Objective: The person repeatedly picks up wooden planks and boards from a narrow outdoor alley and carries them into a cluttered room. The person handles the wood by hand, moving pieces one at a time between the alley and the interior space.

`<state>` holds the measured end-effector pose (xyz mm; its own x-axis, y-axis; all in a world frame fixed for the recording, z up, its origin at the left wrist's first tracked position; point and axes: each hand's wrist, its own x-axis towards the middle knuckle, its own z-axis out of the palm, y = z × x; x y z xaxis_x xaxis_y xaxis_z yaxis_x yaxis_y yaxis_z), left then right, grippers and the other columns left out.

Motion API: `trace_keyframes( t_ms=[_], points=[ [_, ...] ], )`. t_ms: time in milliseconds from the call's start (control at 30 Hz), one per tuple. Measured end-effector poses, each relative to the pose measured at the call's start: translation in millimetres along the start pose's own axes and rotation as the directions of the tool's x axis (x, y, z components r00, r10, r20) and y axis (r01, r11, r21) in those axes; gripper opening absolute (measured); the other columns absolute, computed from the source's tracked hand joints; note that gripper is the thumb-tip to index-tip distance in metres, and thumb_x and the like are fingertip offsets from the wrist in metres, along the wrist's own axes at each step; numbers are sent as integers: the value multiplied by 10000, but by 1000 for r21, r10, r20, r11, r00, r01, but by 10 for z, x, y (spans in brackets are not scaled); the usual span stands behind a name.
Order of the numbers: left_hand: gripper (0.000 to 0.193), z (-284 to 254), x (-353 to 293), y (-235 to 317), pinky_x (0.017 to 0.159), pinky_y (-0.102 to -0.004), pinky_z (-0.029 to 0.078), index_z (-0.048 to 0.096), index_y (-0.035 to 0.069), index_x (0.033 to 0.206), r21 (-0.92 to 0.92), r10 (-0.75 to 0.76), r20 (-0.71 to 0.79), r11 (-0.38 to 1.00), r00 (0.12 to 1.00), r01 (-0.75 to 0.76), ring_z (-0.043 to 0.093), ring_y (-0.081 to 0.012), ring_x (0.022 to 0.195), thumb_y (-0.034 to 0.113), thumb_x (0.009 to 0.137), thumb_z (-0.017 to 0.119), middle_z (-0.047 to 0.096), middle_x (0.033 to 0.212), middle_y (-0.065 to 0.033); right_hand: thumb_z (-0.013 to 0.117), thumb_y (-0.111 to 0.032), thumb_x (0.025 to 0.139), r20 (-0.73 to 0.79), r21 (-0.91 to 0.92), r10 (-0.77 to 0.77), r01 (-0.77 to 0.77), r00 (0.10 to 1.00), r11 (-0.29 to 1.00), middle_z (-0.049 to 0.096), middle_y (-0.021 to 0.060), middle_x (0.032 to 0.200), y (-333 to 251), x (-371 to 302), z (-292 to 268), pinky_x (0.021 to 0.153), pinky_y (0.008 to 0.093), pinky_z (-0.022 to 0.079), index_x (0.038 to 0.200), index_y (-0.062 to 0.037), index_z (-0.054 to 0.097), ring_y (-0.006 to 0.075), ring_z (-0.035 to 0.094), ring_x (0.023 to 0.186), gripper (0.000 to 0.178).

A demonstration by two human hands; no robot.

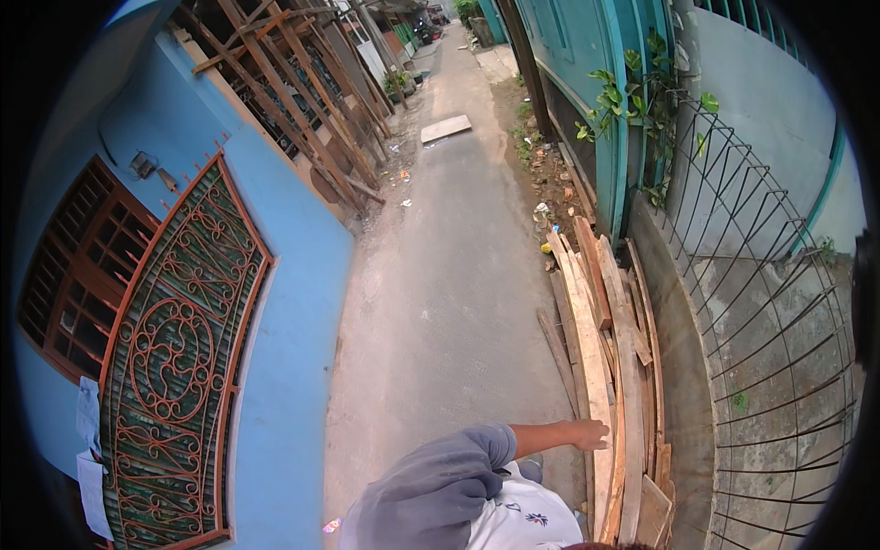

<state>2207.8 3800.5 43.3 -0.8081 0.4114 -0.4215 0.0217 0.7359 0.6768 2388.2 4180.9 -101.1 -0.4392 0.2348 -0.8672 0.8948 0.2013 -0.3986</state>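
My left arm, in a grey sleeve, reaches across to the right over the pile of wood beside the lane. My left hand is closed over a long pale wooden plank, its fingers bent down onto the wood. More planks of differing lengths and browns lie lengthwise under and beside it. A short reddish-brown board rests on the upper part of the pile. My right hand does not show; only a small dark brown shape is at the lower edge, too little to identify.
A low concrete wall and bent wire mesh border the pile on the right. Left stand a blue wall and a spiked ornamental iron railing. A pale flat slab lies farther along the paved lane; wooden poles lean beyond.
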Motion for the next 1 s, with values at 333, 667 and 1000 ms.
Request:
trace_keyframes(
  t_ms=[333,667,1000],
  points=[
    [410,1038,-4168,-3231,701,-418,517,634,-31,1085,-982,-993,-25,3,-119,187,640,-344,843,337,914,582,666,958,-219,534,-226,960,205,-50,-216,231,955,972,580,38,737,-1577,156,714,407,308,443,1031,-104,588,163,563,535,151],
    [426,1521,-2998,-2424,681,-390,532,593,9,1158,-961,-940,273,-260,206,90,662,-249,822,342,897,642,671,1035,-129,580,-184,900,288,-344,-98,198,953,918,602,58,745,-2407,369,1506,449,363,450,924,-91,607,181,551,537,100],
    [315,351,-2584,-2850,669,-309,518,674,55,1118,-993,-974,78,-96,213,-73,656,-195,797,286,904,653,675,994,-81,636,-167,877,421,-570,-242,462,874,679,598,81,692,-4136,808,2981,452,357,476,904,-69,592,206,560,505,111]
  ],
)
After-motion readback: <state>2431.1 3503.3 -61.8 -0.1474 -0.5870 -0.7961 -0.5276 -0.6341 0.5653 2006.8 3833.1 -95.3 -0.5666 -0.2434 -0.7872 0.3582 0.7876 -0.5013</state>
